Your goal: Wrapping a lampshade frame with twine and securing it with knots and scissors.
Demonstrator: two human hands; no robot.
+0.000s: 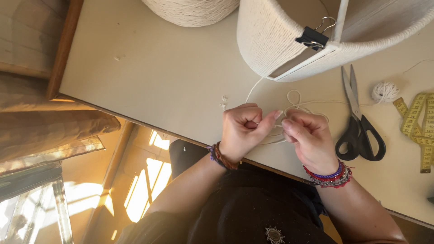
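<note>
I see my left hand (242, 131) and right hand (307, 138) pinching white cord (294, 97) near the table (158, 77) front edge, scissors (357, 122) just beside.

Warm, low sunlight is falling across the floor (140, 190) at lower left, glaring in bright window-shaped patches; the table (149, 77) is sitting evenly lit, with soft shadows lying under the scissors (359, 131); focus is holding sharp at centre; edges are bending slightly; the lower left corner is washing out.
</note>
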